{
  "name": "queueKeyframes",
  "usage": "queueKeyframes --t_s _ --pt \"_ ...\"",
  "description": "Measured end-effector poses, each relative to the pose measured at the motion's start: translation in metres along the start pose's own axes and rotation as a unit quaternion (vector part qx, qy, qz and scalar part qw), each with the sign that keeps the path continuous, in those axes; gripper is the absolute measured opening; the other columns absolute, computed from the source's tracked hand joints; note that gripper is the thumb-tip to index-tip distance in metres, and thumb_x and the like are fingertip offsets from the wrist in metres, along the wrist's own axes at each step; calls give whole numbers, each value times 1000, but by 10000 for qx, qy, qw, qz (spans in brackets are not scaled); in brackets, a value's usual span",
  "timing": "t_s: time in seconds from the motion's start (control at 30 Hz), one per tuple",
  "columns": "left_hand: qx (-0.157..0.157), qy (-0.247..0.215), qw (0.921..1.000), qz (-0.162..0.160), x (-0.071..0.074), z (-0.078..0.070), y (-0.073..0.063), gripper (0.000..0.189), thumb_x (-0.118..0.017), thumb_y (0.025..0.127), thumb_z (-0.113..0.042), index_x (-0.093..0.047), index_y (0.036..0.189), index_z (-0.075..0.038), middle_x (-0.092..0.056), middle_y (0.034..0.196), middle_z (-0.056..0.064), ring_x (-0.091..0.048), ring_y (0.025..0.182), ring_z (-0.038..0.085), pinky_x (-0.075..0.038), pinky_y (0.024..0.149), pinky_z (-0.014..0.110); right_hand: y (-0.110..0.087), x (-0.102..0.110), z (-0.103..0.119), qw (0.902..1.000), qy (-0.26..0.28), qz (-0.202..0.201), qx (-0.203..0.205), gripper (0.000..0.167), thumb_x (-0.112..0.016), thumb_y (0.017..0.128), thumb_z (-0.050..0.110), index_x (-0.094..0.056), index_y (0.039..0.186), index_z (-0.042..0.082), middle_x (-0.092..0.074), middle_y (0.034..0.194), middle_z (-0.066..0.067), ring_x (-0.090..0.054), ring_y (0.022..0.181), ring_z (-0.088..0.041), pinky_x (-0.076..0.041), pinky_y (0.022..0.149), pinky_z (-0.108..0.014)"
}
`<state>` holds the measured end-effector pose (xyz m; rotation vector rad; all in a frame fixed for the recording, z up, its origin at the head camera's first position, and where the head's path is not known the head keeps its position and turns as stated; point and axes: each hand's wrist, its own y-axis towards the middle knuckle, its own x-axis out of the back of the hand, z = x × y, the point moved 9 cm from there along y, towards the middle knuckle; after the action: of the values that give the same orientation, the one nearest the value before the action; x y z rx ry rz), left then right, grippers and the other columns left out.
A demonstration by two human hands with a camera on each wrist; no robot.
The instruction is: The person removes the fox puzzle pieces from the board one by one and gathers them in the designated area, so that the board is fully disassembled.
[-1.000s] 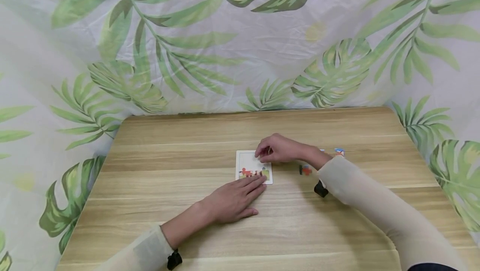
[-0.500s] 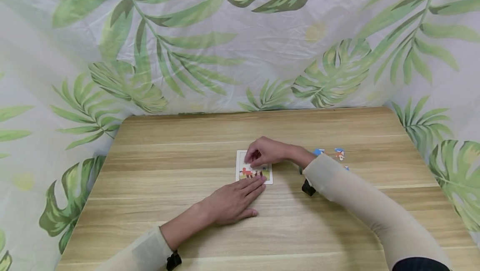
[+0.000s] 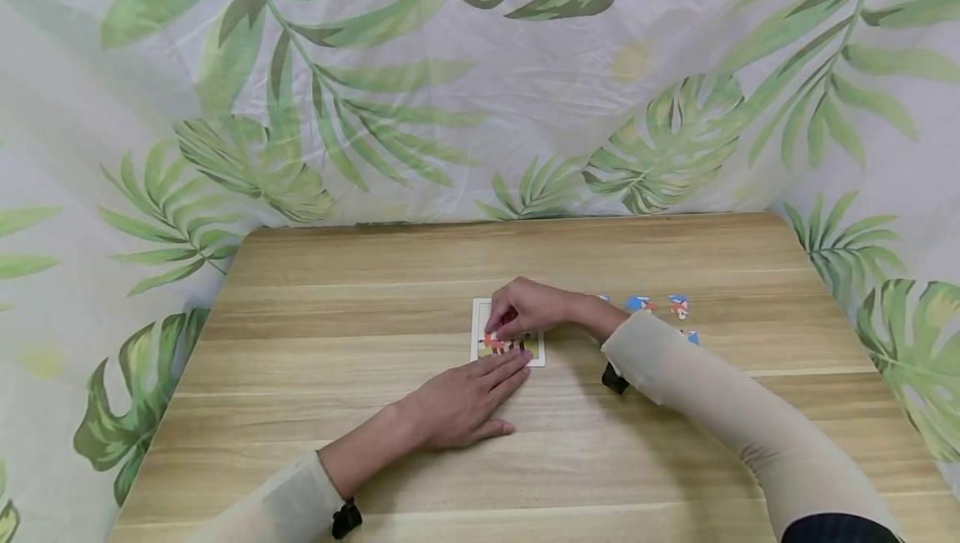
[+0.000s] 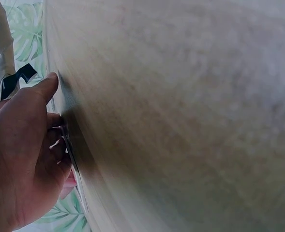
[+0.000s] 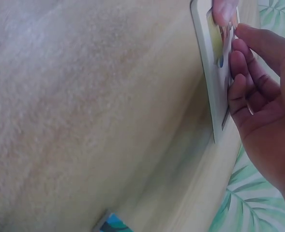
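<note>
1 L hand (image 3: 468, 405), 1 R hand (image 3: 528, 308) at 1 puzzle brd (image 3: 480, 316).

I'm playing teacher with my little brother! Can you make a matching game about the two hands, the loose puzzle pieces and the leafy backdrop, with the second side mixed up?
Column one
1. Left hand
2. Right hand
3. Loose puzzle pieces
4. Leafy backdrop

Column two
A. Lying on the table, to the right of the puzzle board
B. Behind the far edge of the table
C. Fingers stretched out onto the near part of the board
D. Fingers curled, over the board

Right pairs: 1-C, 2-D, 3-A, 4-B
</note>
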<state>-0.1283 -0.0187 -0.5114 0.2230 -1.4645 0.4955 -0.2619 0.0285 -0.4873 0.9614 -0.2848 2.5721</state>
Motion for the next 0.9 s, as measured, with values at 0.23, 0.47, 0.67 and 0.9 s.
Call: queueKeyframes --t_s 0.23,0.47,0.67,0.9 --pt "-25 34 9999 110 0 0 0 81 -28 112 -62 -26 168 -3 -13 177 13 -13 164 25 -18 133 36 3 -3 -6 9996 157 71 -240 10 -79 95 6 -82 104 4 -72 91 0 -61 78 -1 -54 72 -19" --pt "-41 105 9999 81 3 -1 0 81 -31 111 -62 -29 167 -3 -16 177 14 -15 164 25 -19 132 36 6 -5 -9 9985 133 1 -535 6 -82 93 9 -79 98 7 -69 84 5 -60 74 -1 -52 69 -19" --pt "-102 287 9995 -45 8 -3 1 81 -33 111 -63 -36 164 -2 -23 175 16 -21 163 26 -21 131 35 9 -5 -10 9981 -91 -100 -608 7 -84 92 13 -78 93 10 -68 80 7 -60 71 0 -52 67 -18" --pt "-36 180 9998 -41 7 -4 0 80 -33 111 -62 -36 164 -2 -24 174 16 -21 162 26 -22 131 35 9 -6 -13 9974 -36 -80 -718 9 -85 92 14 -77 92 11 -68 78 8 -60 70 -1 -52 66 -19"
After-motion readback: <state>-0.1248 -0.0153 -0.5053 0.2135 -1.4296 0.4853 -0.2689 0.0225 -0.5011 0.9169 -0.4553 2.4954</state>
